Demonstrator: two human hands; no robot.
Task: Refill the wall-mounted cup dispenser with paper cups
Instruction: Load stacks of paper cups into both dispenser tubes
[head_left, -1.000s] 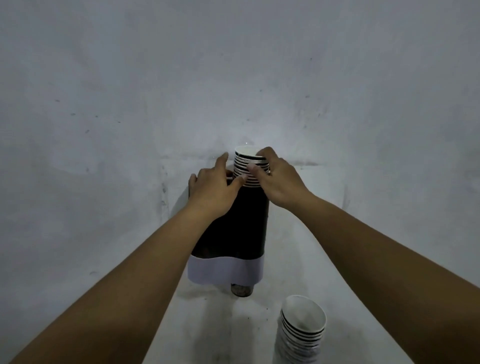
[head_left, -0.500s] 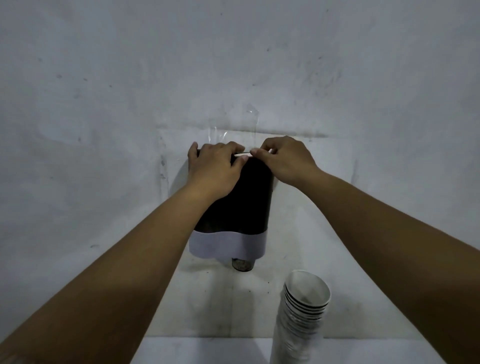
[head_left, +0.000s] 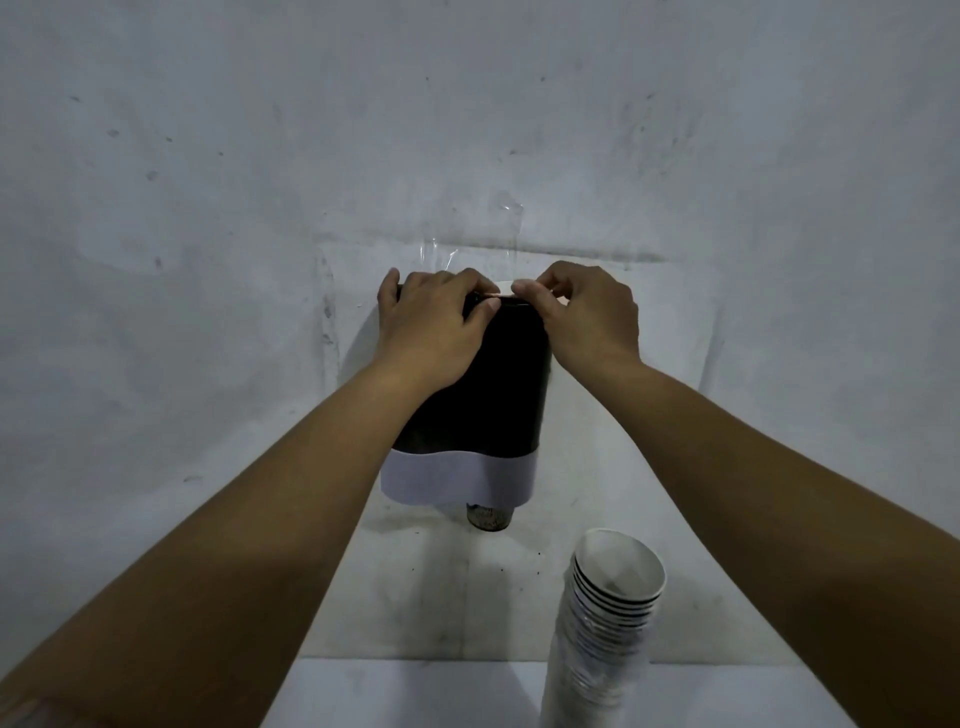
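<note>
Dispenser: dark tube with a white band at its foot, fixed to the wall; a cup bottom pokes out below it.
Left hand: curled over the dispenser's top left edge, grip wrapped round the rim.
Right hand: at the dispenser's top right, fingertips pinching the white rim of the loaded cups, barely showing above the dispenser.
Spare cup stack: below and right of the dispenser, standing on the surface.
</note>
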